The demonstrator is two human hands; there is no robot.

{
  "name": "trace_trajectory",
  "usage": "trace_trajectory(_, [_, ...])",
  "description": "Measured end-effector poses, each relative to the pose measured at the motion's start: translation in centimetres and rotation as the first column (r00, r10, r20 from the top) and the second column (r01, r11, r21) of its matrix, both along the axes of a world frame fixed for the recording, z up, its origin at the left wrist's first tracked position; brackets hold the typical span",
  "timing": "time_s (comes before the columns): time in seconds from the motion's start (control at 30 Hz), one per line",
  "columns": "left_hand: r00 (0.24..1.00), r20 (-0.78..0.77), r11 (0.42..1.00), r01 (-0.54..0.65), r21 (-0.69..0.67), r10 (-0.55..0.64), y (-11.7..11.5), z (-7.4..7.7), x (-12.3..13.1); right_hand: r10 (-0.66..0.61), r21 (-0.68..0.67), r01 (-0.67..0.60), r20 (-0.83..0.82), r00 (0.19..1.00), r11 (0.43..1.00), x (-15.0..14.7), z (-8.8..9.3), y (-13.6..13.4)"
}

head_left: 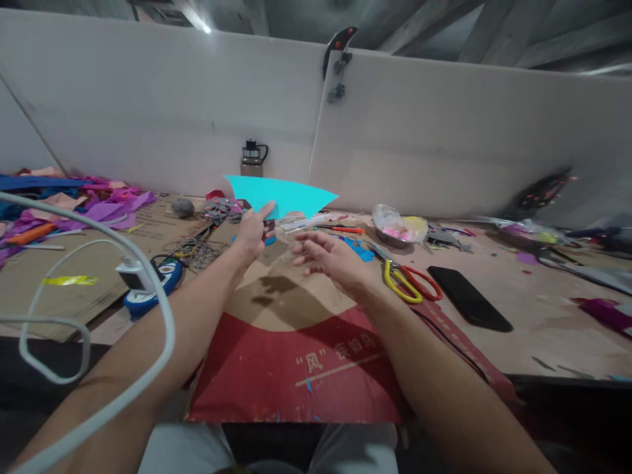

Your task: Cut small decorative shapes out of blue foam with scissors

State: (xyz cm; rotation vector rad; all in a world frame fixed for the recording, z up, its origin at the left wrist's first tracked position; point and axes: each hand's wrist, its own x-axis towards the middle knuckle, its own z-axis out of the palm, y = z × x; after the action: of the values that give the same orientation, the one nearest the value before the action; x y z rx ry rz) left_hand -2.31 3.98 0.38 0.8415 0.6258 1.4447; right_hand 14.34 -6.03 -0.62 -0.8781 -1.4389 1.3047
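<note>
My left hand (pixel 253 232) grips a bright turquoise sheet (pixel 284 196) by its lower edge, thumb on the near face. The sheet is raised above the table and looks like paper or thin foam, with a curved top edge and pointed corners. To the right and a little lower, my right hand (pixel 326 255) hovers with its fingers loosely curled and apart, holding nothing I can see. Below both hands lies a red and tan cardboard piece (pixel 296 375) with printed characters. Scissors with one yellow and one red handle (pixel 409 282) lie just right of my right hand.
A black phone (pixel 469 297) lies right of the scissors. Coloured scraps (pixel 108 197) pile up at the left, near a blue power strip (pixel 153 289). A white cable (pixel 165 309) crosses the left foreground. A bottle (pixel 251 159) and a plastic-wrapped bowl (pixel 399 227) stand at the back.
</note>
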Motion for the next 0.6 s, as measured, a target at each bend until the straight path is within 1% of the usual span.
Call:
trace_trajectory(0.03, [0.998,-0.020,0.998,0.053,0.026,-0.052,-0.3,0.0,0.2,-0.147,-0.034,0.145,-0.075,0.986,0.989,-0.1,-0.4,0.8])
trace_trajectory(0.07, [0.993,-0.044,0.993,0.109,0.046,-0.107,-0.7,-0.1,0.5,-0.221,-0.057,0.215,-0.132,0.966,0.975,-0.1,-0.7,1.6])
trace_trajectory(0.1, [0.985,-0.070,0.984,0.164,0.062,-0.160,-1.1,-0.2,0.7,-0.258,-0.060,0.251,-0.194,0.947,0.966,0.1,-0.8,2.1])
trace_trajectory(0.17, [0.963,-0.114,0.964,0.255,0.078,-0.246,-1.8,-0.5,1.1,-0.322,-0.024,0.332,-0.319,0.892,0.943,0.8,-0.7,2.9])
trace_trajectory(0.23, [0.919,-0.197,0.933,0.356,0.047,-0.341,-2.3,-0.7,1.2,-0.404,-0.005,0.447,-0.433,0.806,0.895,1.8,-0.3,3.4])
trace_trajectory(0.3, [0.875,-0.274,0.909,0.416,0.005,-0.398,-2.3,-0.9,1.2,-0.490,-0.042,0.549,-0.509,0.707,0.835,2.6,-0.1,3.7])
trace_trajectory(0.33, [0.867,-0.288,0.907,0.422,-0.006,-0.405,-2.2,-0.9,1.1,-0.520,-0.070,0.577,-0.532,0.668,0.814,2.9,-0.1,3.9])
trace_trajectory(0.37, [0.876,-0.278,0.912,0.409,-0.006,-0.395,-1.9,-0.9,0.8,-0.529,-0.093,0.582,-0.547,0.649,0.808,3.1,-0.2,4.1])
trace_trajectory(0.47, [0.938,-0.150,0.949,0.313,-0.022,-0.313,-0.5,-0.6,-0.3,-0.510,-0.128,0.542,-0.563,0.650,0.831,3.5,-0.6,4.7])
trace_trajectory(0.5, [0.962,-0.082,0.966,0.257,-0.036,-0.259,0.1,-0.4,-0.7,-0.509,-0.133,0.536,-0.563,0.651,0.833,3.7,-0.8,4.9])
trace_trajectory(0.53, [0.973,-0.031,0.973,0.224,-0.060,-0.227,0.6,-0.3,-1.2,-0.520,-0.135,0.545,-0.552,0.651,0.827,4.0,-1.0,5.2])
trace_trajectory(0.6, [0.969,0.042,0.964,0.246,-0.104,-0.243,1.4,0.0,-2.2,-0.560,-0.098,0.594,-0.483,0.673,0.799,4.8,-1.4,5.6])
